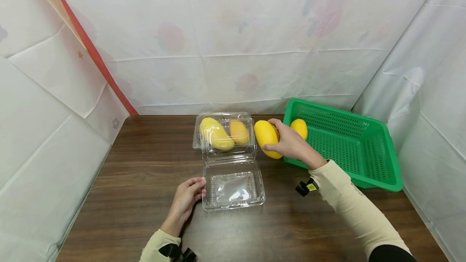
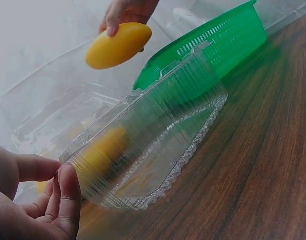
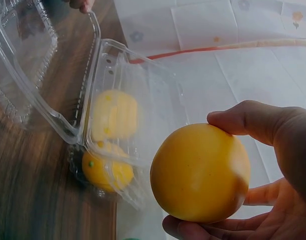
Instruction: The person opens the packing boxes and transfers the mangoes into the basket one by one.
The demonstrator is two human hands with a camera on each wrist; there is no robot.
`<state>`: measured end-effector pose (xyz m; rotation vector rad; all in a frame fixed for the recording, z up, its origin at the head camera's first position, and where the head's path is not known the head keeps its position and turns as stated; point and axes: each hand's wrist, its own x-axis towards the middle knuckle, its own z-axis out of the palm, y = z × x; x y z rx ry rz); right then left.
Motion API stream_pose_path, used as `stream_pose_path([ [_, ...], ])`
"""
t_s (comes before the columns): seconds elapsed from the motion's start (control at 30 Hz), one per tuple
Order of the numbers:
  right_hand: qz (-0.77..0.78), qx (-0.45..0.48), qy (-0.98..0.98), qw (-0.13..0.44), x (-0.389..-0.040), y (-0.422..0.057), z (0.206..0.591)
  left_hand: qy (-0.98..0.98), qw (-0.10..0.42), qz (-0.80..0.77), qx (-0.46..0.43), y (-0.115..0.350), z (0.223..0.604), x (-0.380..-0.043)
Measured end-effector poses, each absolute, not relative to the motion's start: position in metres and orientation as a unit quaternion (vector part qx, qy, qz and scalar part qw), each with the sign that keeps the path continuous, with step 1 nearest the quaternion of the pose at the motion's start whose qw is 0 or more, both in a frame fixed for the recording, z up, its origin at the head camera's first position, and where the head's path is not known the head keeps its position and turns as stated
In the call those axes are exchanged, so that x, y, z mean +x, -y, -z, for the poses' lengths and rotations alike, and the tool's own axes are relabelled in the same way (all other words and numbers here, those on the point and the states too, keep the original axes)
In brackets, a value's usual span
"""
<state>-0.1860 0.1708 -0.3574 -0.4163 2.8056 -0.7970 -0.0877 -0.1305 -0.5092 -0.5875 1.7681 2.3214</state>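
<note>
My left hand [image 1: 185,199] pinches the left edge of an open clear plastic clamshell box [image 1: 233,187]; thumb and fingers show on its rim in the left wrist view. The box's near half holds nothing. Behind it, a long yellow mango [image 1: 217,133] and a shorter mango [image 1: 238,132] show through clear plastic; whether a second box holds them I cannot tell. My right hand [image 1: 289,140] grips another yellow mango [image 1: 267,137], raised between the boxed mangoes and the green basket [image 1: 395,165]. In the right wrist view, thumb and fingers surround this mango [image 3: 200,172].
One more mango [image 1: 299,127] lies at the left end of the basket, partly behind my right hand. The dark wooden table [image 1: 145,165] meets white patterned cloth [image 1: 225,68] at the back and sides.
</note>
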Motion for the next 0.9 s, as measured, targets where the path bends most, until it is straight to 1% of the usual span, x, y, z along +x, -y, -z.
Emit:
stream_pose_path([
  [0.57, 0.262, -0.134, -0.952, 0.088, -0.201, -0.188, 0.345, -0.583, 0.077, -0.784, -0.197, 0.130, 0.509, -0.089],
  [0.9, 0.273, -0.116, -0.950, 0.096, -0.207, -0.201, 0.342, -0.587, 0.081, -0.781, -0.200, 0.131, 0.512, -0.087],
])
